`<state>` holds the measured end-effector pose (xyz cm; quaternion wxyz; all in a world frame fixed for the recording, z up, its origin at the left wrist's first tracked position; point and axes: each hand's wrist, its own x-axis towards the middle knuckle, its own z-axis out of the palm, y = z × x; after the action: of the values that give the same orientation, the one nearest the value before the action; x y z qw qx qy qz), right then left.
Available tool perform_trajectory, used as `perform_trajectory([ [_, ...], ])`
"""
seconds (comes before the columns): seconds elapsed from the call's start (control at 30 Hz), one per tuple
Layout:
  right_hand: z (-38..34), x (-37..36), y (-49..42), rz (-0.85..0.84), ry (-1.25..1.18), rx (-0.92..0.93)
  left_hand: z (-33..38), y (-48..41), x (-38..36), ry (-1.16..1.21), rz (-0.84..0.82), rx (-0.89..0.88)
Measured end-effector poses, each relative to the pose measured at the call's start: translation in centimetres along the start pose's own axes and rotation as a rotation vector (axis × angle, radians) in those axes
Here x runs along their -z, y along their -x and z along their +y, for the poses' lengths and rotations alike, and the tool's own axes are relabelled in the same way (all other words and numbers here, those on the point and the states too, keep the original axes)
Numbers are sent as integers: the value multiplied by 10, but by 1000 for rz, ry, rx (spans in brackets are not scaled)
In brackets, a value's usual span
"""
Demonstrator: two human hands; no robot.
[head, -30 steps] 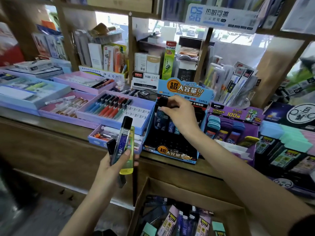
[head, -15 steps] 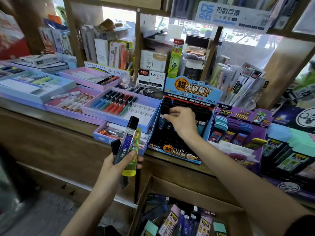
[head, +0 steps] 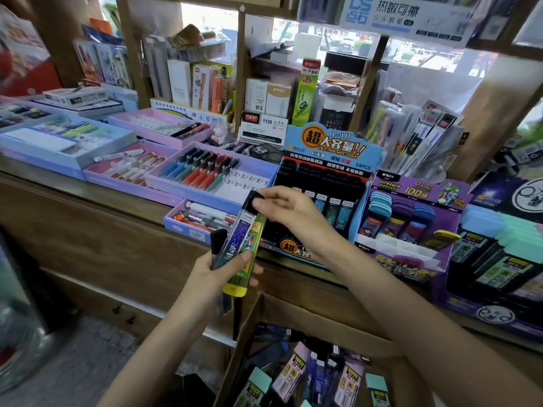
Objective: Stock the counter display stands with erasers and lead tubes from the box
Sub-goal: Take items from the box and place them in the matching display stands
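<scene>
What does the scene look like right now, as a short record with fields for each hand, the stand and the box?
left hand: grips a bunch of lead tubes
right hand: pinches the black cap of the blue tube on top of that bunch
blue stand: back rows filled, front slots look empty
box: open, erasers inside

Wooden counter (head: pixel 73 186) carries pen trays (head: pixel 211 177), blue stand (head: pixel 332 148) — purple stand (head: pixel 411 190) beside.
</scene>
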<state>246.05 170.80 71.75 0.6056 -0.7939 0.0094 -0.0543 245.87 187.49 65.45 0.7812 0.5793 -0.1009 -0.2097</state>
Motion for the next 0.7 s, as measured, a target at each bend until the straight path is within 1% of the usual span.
perform_trajectory([
  [0.07,-1,-8,2,-66,-123,-28,0,0,-3,-27,-39,6],
  [0.13,-2,-13,3,-55,-207,-17,-1,1,-4,-50,-78,7],
  [0.3,-4,0,4,-27,-232,-26,2,-1,-1,-101,-105,-13],
  [0.4,-14,22,0,95,-320,-21,3,-2,1,-130,-181,-51],
  [0.47,-22,43,-3,181,-350,5,2,-2,1,-133,-187,-59],
  [0.57,-24,71,-5,256,-262,82,-2,-5,4,-117,-144,-59],
  [0.7,-14,83,-13,424,29,146,-6,-8,7,-111,-108,-60],
])
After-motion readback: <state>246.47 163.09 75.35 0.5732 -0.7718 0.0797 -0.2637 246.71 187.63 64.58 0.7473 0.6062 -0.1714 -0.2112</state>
